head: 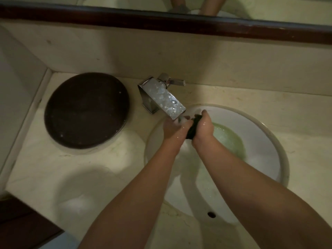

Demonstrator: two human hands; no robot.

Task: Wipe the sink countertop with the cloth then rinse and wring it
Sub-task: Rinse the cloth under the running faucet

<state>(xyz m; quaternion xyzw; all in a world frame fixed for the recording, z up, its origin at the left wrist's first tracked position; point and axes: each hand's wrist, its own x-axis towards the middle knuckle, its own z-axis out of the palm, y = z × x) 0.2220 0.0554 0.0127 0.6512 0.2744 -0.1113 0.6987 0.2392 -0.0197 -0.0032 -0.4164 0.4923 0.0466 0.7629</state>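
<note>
Head view, centre frame: your left hand (173, 129) and right hand (203, 127) grip the dark cloth (193, 128) beneath the faucet (161, 97), apparently running; twist firmly over the sink basin (260, 133).

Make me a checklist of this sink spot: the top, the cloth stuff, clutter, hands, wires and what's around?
Surface: pale countertop, partly in shadow.
Job's things: dark cloth bunched under the faucet spout, over the sink; greenish water in the basin.
Clutter: round dark tray left of the faucet.
Grips: left hand and right hand both hold the cloth.
Cables: nothing seen.
Surroundings: dark-framed mirror above the back wall.
</note>
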